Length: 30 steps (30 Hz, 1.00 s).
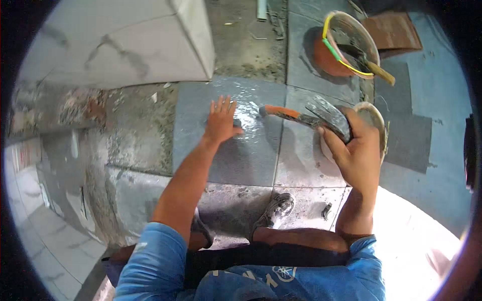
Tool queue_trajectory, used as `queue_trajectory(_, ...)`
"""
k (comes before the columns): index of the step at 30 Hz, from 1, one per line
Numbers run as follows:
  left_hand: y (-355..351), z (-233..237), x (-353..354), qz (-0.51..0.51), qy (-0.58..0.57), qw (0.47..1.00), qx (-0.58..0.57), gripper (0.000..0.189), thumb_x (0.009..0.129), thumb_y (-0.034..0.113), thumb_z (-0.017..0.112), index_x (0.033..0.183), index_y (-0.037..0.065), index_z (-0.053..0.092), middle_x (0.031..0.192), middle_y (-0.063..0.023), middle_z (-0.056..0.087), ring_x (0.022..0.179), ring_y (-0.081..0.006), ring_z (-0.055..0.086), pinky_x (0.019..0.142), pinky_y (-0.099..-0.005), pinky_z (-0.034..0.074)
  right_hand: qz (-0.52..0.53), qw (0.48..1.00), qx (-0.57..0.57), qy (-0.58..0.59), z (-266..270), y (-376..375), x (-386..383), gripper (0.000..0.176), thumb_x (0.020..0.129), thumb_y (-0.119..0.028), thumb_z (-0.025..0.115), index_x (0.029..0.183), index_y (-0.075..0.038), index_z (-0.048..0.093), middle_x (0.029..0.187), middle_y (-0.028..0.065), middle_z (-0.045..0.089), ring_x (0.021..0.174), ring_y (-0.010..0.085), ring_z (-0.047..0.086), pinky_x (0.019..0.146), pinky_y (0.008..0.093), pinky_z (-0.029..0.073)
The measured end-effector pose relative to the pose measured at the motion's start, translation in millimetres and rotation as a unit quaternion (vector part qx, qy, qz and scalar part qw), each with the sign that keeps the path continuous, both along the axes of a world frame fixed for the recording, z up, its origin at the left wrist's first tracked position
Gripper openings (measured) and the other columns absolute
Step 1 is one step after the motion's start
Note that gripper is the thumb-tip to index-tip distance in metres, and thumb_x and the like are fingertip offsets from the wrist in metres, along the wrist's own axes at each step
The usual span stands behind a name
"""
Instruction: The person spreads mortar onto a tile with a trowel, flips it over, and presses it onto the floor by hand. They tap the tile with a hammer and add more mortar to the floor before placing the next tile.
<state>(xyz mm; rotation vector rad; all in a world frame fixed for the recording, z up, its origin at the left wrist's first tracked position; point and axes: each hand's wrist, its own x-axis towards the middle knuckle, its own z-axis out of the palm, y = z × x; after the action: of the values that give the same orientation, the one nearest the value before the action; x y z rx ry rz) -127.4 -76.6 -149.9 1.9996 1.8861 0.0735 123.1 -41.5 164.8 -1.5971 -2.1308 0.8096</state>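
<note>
My left hand lies flat on a grey floor tile, fingers stretched toward the far edge. My right hand grips a hammer around its metal head. The hammer's orange and black handle points left, its butt end over the tile close to a bright patch of glare. A neighbouring grey tile borders this one on the right. Behind my right hand, a pale bucket is partly hidden.
An orange bucket at the upper right holds grey mortar and a wooden-handled trowel. A marbled tiled block rises at the upper left. Rough bare floor lies left of the tile. My shoe is near its front edge.
</note>
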Motion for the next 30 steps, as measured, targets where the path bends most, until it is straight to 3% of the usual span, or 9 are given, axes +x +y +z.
queue_trajectory(3, 61, -4, 17, -0.113, 0.015, 0.992, 0.058, 0.104, 0.067, 0.056, 0.078, 0.148, 0.005, 0.037, 0.155, -0.0163, 0.032, 0.147, -0.0342, 0.022, 0.118, -0.0560, 0.017, -0.045, 0.999, 0.014, 0.025, 9, -2, 28, 0.022, 0.080, -0.009, 0.073, 0.097, 0.002, 0.064, 0.071, 0.0151, 0.063, 0.061, 0.0198, 0.060, 0.061, 0.0320, 0.047)
queue_trajectory(9, 87, -16, 80, -0.220, -0.009, 0.975, 0.034, 0.113, 0.062, 0.061, 0.080, 0.148, 0.003, 0.035, 0.159, -0.0160, 0.024, 0.148, -0.0320, 0.018, 0.120, -0.0531, 0.013, -0.109, 0.993, 0.003, 0.055, 0, -6, 68, 0.022, 0.080, -0.009, 0.073, 0.097, 0.002, 0.064, 0.075, 0.0150, 0.065, 0.066, 0.0214, 0.062, 0.065, 0.0313, 0.048)
queue_trajectory(14, 117, -2, 103, -0.222, 0.003, 0.974, 0.040, 0.120, 0.055, 0.062, 0.084, 0.148, 0.003, 0.036, 0.158, -0.0148, 0.026, 0.148, -0.0326, 0.018, 0.120, -0.0563, 0.011, -0.120, 0.991, -0.027, 0.060, -5, -6, 82, 0.022, 0.079, -0.008, 0.073, 0.097, 0.002, 0.065, 0.076, 0.0156, 0.065, 0.068, 0.0242, 0.064, 0.066, 0.0312, 0.049)
queue_trajectory(18, 127, -2, 113, -0.268, 0.044, 0.961, 0.050, 0.118, 0.059, 0.069, 0.078, 0.150, 0.006, 0.034, 0.160, -0.0137, 0.022, 0.150, -0.0318, 0.013, 0.119, -0.0570, 0.008, -0.100, 0.993, -0.006, 0.059, -9, -9, 94, 0.023, 0.078, -0.009, 0.074, 0.097, 0.001, 0.065, 0.076, 0.0159, 0.066, 0.069, 0.0243, 0.067, 0.065, 0.0310, 0.050)
queue_trajectory(19, 122, -1, 115, -0.281, 0.065, 0.957, 0.024, 0.121, 0.061, 0.071, 0.075, 0.151, 0.005, 0.029, 0.161, -0.0131, 0.020, 0.150, -0.0310, 0.011, 0.120, -0.0566, 0.006, -0.107, 0.992, -0.024, 0.058, -8, -13, 95, 0.023, 0.078, -0.009, 0.074, 0.097, 0.001, 0.065, 0.076, 0.0159, 0.066, 0.069, 0.0243, 0.067, 0.065, 0.0310, 0.050)
queue_trajectory(21, 105, 5, 122, -0.273, 0.077, 0.959, -0.007, 0.123, 0.061, 0.071, 0.075, 0.152, 0.003, 0.026, 0.161, -0.0134, 0.019, 0.150, -0.0308, 0.010, 0.120, -0.0562, 0.006, -0.082, 0.995, -0.035, 0.049, -4, -13, 98, 0.027, 0.080, -0.005, 0.076, 0.102, 0.006, 0.063, 0.081, 0.0097, 0.069, 0.075, 0.0118, 0.063, 0.070, 0.0237, 0.049)
queue_trajectory(24, 64, 15, 134, -0.270, 0.101, 0.956, -0.053, 0.128, 0.061, 0.071, 0.074, 0.152, -0.001, 0.020, 0.161, -0.0156, 0.017, 0.151, -0.0301, 0.009, 0.120, -0.0562, 0.006, -0.047, 0.998, 0.006, 0.039, -7, -18, 104, 0.029, 0.080, -0.006, 0.076, 0.104, 0.006, 0.063, 0.083, 0.0098, 0.070, 0.076, 0.0125, 0.064, 0.070, 0.0240, 0.049)
queue_trajectory(26, 13, 8, 138, -0.280, 0.060, 0.957, -0.042, 0.131, 0.059, 0.076, 0.073, 0.152, -0.001, 0.021, 0.160, -0.0189, 0.015, 0.149, -0.0330, 0.011, 0.119, -0.0585, 0.007, -0.066, 0.997, -0.021, 0.041, -1, -23, 103, 0.031, 0.081, -0.007, 0.077, 0.106, 0.005, 0.062, 0.083, 0.0093, 0.070, 0.076, 0.0130, 0.065, 0.070, 0.0248, 0.050)
queue_trajectory(30, -78, 14, 148, -0.281, 0.005, 0.954, -0.100, 0.129, 0.060, 0.070, 0.077, 0.153, 0.001, 0.018, 0.160, -0.0190, 0.013, 0.149, -0.0346, 0.011, 0.118, -0.0617, 0.008, -0.049, 0.999, 0.000, 0.011, 6, -32, 101, 0.032, 0.081, -0.008, 0.077, 0.107, 0.004, 0.063, 0.082, 0.0089, 0.070, 0.074, 0.0131, 0.065, 0.069, 0.0248, 0.050)
